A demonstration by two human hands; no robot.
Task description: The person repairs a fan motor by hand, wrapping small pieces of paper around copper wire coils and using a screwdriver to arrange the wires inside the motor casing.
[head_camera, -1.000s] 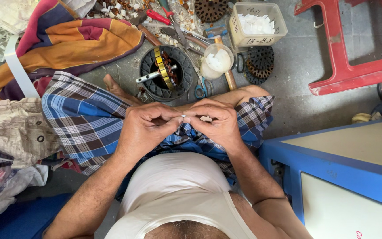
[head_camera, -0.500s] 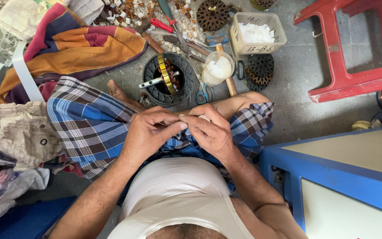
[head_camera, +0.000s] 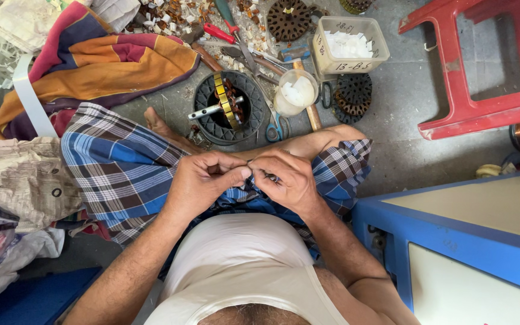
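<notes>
Floor workshop, motor rotor (head_camera: 227, 107), scissors (head_camera: 276, 127), screwdrivers (head_camera: 219, 32)

Bare grey concrete floor (head_camera: 404, 96) lay open between the red plastic stool (head_camera: 470, 108) and the black round motor housing (head_camera: 229, 108). Ahead, scattered hand tools (head_camera: 242, 42), a clear plastic cup (head_camera: 296, 93) and perhaps blue-handled scissors (head_camera: 277, 127) blocked reach; a blue-edged cabinet (head_camera: 452, 241) walled the right.

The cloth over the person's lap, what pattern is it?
The lap cloth is a blue, white and dark checked plaid, seen in the head view.
</notes>
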